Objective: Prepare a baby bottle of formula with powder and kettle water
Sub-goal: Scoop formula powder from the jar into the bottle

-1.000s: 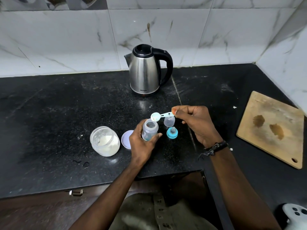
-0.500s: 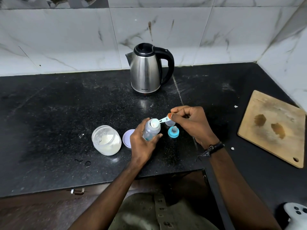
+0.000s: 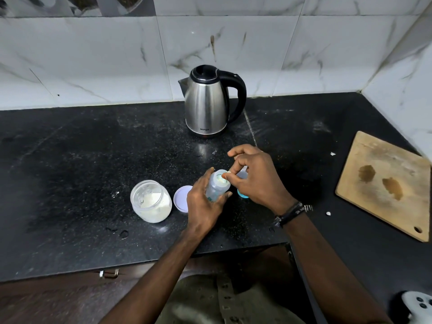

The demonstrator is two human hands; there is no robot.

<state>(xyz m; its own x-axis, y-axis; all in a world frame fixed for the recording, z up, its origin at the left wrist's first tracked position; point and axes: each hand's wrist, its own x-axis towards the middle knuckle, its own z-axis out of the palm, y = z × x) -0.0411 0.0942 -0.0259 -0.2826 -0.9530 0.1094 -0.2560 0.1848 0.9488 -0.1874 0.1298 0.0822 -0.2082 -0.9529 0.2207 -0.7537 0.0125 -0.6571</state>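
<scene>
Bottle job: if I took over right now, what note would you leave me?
Left hand: grip shut on the open bottle, tilted.
Right hand: pinching the scoop, tipped at the bottle's mouth.
Powder jar is open, its lid beside it. Teat ring lies behind the right hand.
Done: powder is going in.
Left: pour water from the kettle, screw on the teat, shake.

Bare forearms, black wristband [image 3: 289,212], olive trousers [image 3: 224,300]

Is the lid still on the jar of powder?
No, the powder jar stands open on the counter, and its round lid lies flat beside it, between the jar and the left hand.
</scene>
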